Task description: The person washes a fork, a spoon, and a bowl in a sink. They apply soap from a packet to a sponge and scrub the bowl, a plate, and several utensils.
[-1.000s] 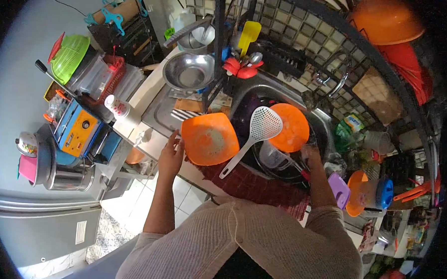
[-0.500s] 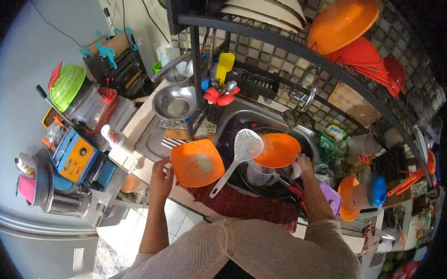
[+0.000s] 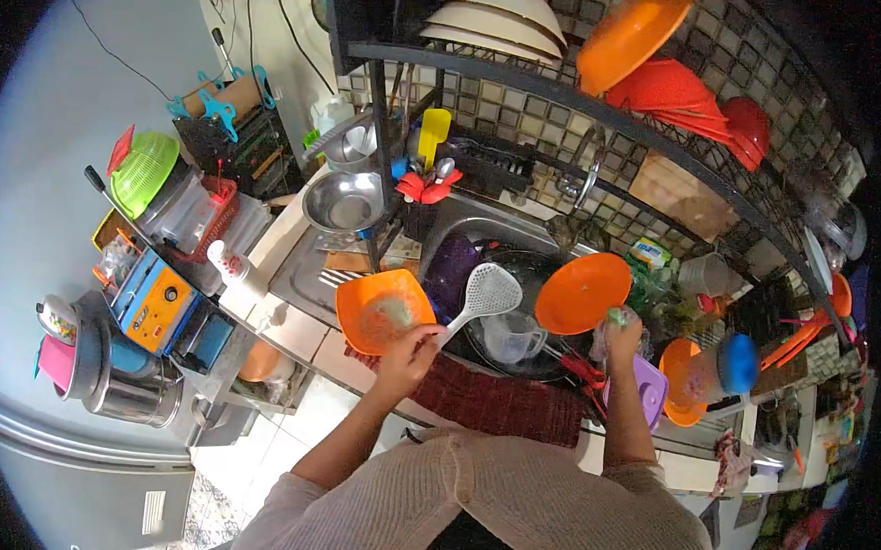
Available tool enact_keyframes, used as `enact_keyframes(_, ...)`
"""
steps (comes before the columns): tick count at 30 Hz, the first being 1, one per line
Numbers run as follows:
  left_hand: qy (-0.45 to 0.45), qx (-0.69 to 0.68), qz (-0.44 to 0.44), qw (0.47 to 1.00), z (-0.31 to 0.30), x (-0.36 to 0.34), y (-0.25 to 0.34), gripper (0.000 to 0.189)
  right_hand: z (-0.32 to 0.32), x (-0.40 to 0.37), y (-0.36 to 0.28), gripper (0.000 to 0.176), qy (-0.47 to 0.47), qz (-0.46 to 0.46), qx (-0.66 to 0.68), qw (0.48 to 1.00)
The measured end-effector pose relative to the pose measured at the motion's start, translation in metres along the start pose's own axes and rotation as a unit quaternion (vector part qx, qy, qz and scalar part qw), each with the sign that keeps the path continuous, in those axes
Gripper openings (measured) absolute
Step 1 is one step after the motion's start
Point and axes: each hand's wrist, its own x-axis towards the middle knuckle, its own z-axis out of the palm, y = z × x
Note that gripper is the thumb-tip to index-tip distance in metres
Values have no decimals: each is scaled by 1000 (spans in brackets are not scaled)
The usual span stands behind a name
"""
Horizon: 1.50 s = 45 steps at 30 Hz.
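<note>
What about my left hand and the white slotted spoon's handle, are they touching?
Touching. In the head view, the handle of the white slotted spoon runs down into the closed fingers of the left hand, with no gap showing.

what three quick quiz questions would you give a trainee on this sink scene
1. True or false: the right hand holds the round orange plate tilted.
2. Which thing is at the left hand?
A. the handle of the white slotted spoon
B. a loaf of bread
C. a glass bottle
3. What colour is the square bowl beside the left hand?

Key: 1 true; 2 A; 3 orange.
</note>
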Motion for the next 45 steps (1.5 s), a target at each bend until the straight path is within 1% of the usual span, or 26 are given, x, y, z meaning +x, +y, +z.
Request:
enact_keyframes(1,0,1,1,1000,11,4,1,24,-4,-5,-10,9,-1,32,75,997)
enact_keyframes(2,-92,-146,-136,976,24,10,3,29,-5,-8,-11,9,0,32,75,997)
enact_keyframes(3,-179,-284,-267,903,38,13,8,34,-9,-11,-12,9,-14,64,150,986)
enact_keyframes(4,-182,-283,-267,903,53,16,13,34,-14,-14,-10,9,-28,95,225,969)
enact_keyframes(6,-287,-468,-336,766,84,20,25,43,-8,-21,25,9,-14,104,233,967)
enact_keyframes(7,-289,-466,-336,766,99,24,27,43,-9,-24,28,9,-3,111,241,964)
enact_keyframes(9,-252,-584,-363,681,131,31,23,41,-13,-41,13,9,-11,124,286,950)
enact_keyframes(10,-253,-583,-363,682,146,33,17,41,-13,-48,-1,11,-21,135,330,934)
enact_keyframes(12,-114,-611,-301,723,174,32,-1,37,-10,-54,3,15,-31,132,323,937)
enact_keyframes(14,-96,-594,-307,737,187,24,-15,35,-22,-55,10,19,-44,131,313,940)
enact_keyframes(16,-50,-570,-304,762,196,16,-27,36,-37,-44,11,23,-156,332,327,871)
enact_keyframes(18,-13,-549,-304,779,203,-2,-35,42,-39,-32,19,26,-123,388,358,840)
enact_keyframes(20,37,-482,-243,841,202,-19,-29,42,-35,-34,-12,39,-145,156,329,920)
enact_keyframes(21,45,-480,-244,841,203,-25,-31,42,-16,-32,4,52,-178,-52,178,967)
enact_keyframes(23,58,-455,-216,862,207,-30,-39,46,13,-47,-27,43,-117,-330,-4,937)
enact_keyframes(24,69,-455,-215,861,206,-31,-46,46,24,-62,-33,44,-311,-157,89,933)
enact_keyframes(25,31,-480,-224,847,203,-31,-52,48,32,-74,-43,35,-382,-135,53,913)
enact_keyframes(26,-7,-505,-232,831,200,-32,-57,50,44,-79,-40,35,-391,-139,56,908)
enact_keyframes(28,11,-486,-259,834,197,-30,-58,50,63,-83,-47,23,-459,-328,37,825)
enact_keyframes(29,16,-467,-289,835,195,-31,-58,50,65,-72,-46,16,-472,-349,59,807)
enact_keyframes(33,-13,-492,-231,839,194,-41,-63,50,89,-25,-33,17,-393,-322,55,860)
enact_keyframes(35,70,-465,-314,825,190,-31,-28,50,82,-20,-41,15,-352,-318,-152,867)
enact_keyframes(38,76,-465,-252,845,197,-36,-46,52,68,-59,-34,14,-382,-359,-64,849)
enact_keyframes(41,42,-466,-319,824,185,-28,-19,53,62,-64,-26,14,-412,-362,33,835)
enact_keyframes(43,8,-462,-299,835,188,-31,-36,53,82,-46,0,16,-389,-371,29,843)
enact_keyframes(45,-28,-457,-271,847,188,-30,-39,52,87,-23,4,18,-398,-284,57,870)
